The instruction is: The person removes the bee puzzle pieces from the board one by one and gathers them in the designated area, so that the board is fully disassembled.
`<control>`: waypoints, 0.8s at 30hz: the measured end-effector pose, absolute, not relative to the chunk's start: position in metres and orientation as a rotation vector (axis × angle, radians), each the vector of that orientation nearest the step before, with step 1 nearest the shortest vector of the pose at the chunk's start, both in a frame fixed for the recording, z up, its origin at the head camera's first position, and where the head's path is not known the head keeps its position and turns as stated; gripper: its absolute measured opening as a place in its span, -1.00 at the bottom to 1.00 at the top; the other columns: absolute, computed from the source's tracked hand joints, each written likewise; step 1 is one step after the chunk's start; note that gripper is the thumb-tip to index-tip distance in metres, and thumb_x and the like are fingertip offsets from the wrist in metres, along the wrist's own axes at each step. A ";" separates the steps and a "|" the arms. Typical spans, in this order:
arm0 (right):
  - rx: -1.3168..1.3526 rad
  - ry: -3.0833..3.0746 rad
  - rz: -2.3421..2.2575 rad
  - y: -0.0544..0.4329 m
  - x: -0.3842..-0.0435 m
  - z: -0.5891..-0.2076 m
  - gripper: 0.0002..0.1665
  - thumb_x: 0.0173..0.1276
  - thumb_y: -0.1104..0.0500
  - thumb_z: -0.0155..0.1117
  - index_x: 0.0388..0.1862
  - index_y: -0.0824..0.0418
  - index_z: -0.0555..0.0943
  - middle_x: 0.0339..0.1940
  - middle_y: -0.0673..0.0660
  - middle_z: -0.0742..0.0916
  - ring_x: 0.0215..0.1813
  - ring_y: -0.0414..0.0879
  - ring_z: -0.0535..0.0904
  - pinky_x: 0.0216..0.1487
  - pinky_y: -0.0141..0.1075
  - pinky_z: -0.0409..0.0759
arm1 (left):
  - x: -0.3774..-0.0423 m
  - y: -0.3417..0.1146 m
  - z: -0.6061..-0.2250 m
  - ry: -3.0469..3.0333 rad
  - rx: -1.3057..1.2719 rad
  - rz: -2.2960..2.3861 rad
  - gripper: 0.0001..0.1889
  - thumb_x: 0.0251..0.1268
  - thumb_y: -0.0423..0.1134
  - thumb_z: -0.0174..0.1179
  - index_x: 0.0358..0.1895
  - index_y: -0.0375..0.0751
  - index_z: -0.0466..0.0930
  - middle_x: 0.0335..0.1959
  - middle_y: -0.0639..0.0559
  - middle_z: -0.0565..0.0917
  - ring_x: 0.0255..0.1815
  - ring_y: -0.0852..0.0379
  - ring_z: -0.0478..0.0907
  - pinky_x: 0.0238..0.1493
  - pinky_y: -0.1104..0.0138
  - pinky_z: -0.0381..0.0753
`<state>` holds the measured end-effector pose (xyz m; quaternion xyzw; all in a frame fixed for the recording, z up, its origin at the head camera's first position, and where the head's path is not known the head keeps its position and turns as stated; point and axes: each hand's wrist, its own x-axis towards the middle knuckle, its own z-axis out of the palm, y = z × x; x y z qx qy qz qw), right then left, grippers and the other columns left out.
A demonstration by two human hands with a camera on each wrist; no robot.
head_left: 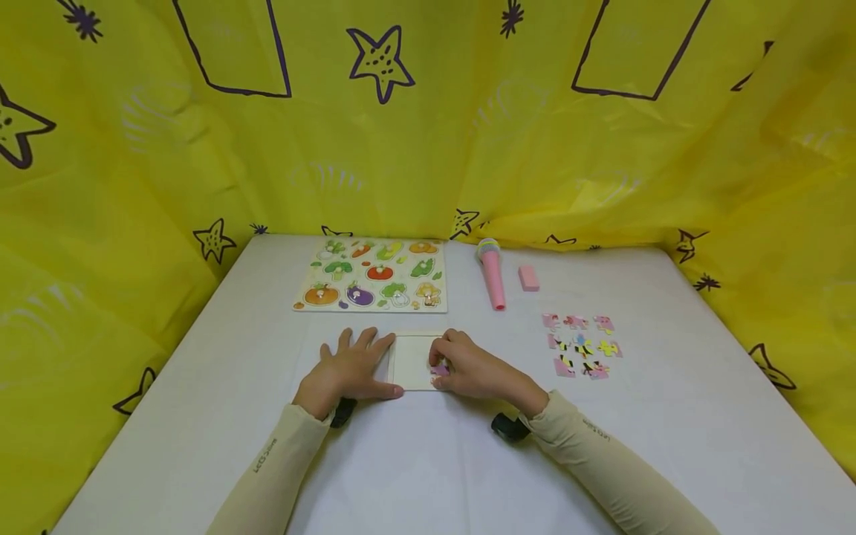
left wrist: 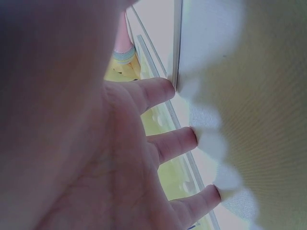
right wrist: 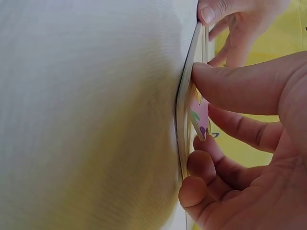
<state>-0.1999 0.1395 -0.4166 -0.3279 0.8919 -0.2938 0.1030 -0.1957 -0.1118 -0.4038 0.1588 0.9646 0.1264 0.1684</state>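
A shallow cream puzzle tray [head_left: 411, 357] lies flat on the white table between both hands. My left hand [head_left: 351, 371] rests at its left side with fingers spread, the thumb at the near left corner and the index fingertip by the far left one. At the tray's right end, my right hand [head_left: 475, 368] pinches a pink jigsaw piece [head_left: 439, 369] between thumb and fingers. In the right wrist view this jigsaw piece [right wrist: 200, 115] stands tilted against the tray edge, with green and purple print on it. The fingers partly cover the piece and the tray's right side.
Several loose pink jigsaw pieces [head_left: 582, 344] lie in rows to the right. Behind the tray is a vegetable peg board [head_left: 364, 308]. A pink toy microphone [head_left: 493, 276] and a small pink block [head_left: 528, 279] lie at the back. Yellow cloth [head_left: 401, 148] encloses the table's back and sides.
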 end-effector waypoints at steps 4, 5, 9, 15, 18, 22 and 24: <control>-1.014 2.639 -0.869 0.140 -0.201 -0.417 -0.79 0.40 0.31 0.50 -0.15 0.18 0.60 -0.26 0.01 0.56 -0.11 -0.08 0.42 -0.06 -0.21 0.44 | -0.196 -0.111 -0.403 2.746 0.449 0.364 0.06 0.20 0.31 0.50 0.69 -0.06 0.26 0.67 -0.26 0.20 0.63 -0.55 0.00 0.41 -0.60 -0.03; -1.034 2.639 -0.879 0.140 -0.201 -0.417 -0.80 0.40 0.32 0.49 -0.16 0.18 0.60 -0.27 0.00 0.57 -0.13 -0.09 0.43 -0.07 -0.21 0.45 | -0.196 -0.111 -0.403 2.747 0.450 0.367 0.06 0.21 0.31 0.50 0.69 -0.06 0.26 0.67 -0.26 0.20 0.63 -0.55 0.00 0.41 -0.60 -0.03; -1.075 2.623 -0.957 0.141 -0.202 -0.418 -0.87 0.46 0.38 0.39 -0.17 0.19 0.63 -0.33 -0.04 0.60 -0.23 -0.15 0.47 -0.13 -0.25 0.50 | -0.196 -0.112 -0.403 2.751 0.454 0.372 0.06 0.21 0.30 0.50 0.69 -0.06 0.26 0.67 -0.26 0.20 0.63 -0.55 0.01 0.41 -0.61 -0.03; -1.052 2.582 -1.084 0.143 -0.202 -0.418 -0.84 0.52 0.43 0.28 -0.17 0.20 0.67 -0.35 -0.05 0.64 -0.28 -0.19 0.50 -0.19 -0.29 0.54 | -0.196 -0.112 -0.403 2.756 0.442 0.370 0.06 0.20 0.29 0.51 0.69 -0.06 0.27 0.66 -0.25 0.21 0.63 -0.54 0.01 0.42 -0.60 -0.03; -1.027 2.567 -1.132 0.144 -0.200 -0.419 -0.85 0.52 0.43 0.27 -0.14 0.22 0.69 -0.34 -0.03 0.67 -0.28 -0.19 0.52 -0.19 -0.29 0.56 | -0.194 -0.112 -0.402 2.754 0.440 0.366 0.05 0.20 0.28 0.52 0.68 -0.07 0.28 0.66 -0.25 0.22 0.63 -0.55 0.00 0.41 -0.60 -0.03; -0.961 2.583 -1.164 0.148 -0.198 -0.419 -0.86 0.52 0.41 0.28 -0.05 0.24 0.69 -0.29 -0.03 0.69 -0.25 -0.18 0.55 -0.17 -0.29 0.59 | -0.192 -0.112 -0.403 2.755 0.451 0.364 0.04 0.21 0.28 0.52 0.68 -0.09 0.28 0.65 -0.26 0.23 0.62 -0.56 0.00 0.40 -0.61 -0.01; -0.924 2.601 -1.174 0.151 -0.197 -0.418 -0.84 0.52 0.41 0.28 -0.01 0.25 0.69 -0.29 -0.04 0.68 -0.24 -0.16 0.55 -0.16 -0.29 0.59 | -0.192 -0.112 -0.403 2.758 0.452 0.362 0.04 0.21 0.28 0.51 0.67 -0.09 0.29 0.64 -0.26 0.23 0.62 -0.57 0.01 0.40 -0.61 -0.01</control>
